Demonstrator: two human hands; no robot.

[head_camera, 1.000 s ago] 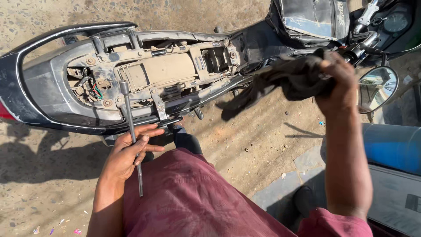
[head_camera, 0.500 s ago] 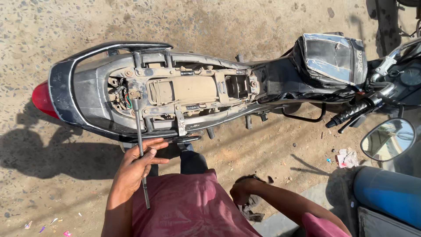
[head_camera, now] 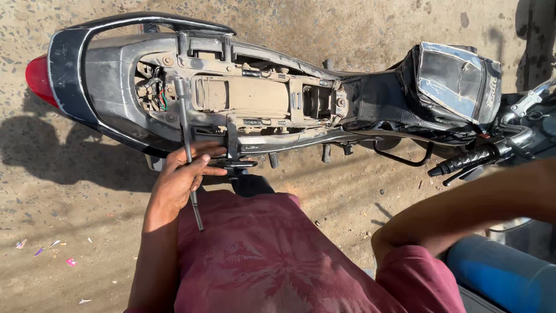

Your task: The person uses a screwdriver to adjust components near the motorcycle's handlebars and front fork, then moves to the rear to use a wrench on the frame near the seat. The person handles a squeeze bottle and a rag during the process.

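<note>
One long metal rod (head_camera: 188, 152), running near to far into the motorcycle frame (head_camera: 255, 98), is pinched by left hand (head_camera: 179, 179) fingers; the right hand is hidden off-frame, its fingers untellable.

Right hand lies beyond the frame's right edge; only its forearm (head_camera: 463, 208) shows. Blue drum (head_camera: 504, 272) cut off at corner.

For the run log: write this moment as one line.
left hand: grips long metal rod | rod tip: in seatless motorcycle frame | right hand: out of view
</note>
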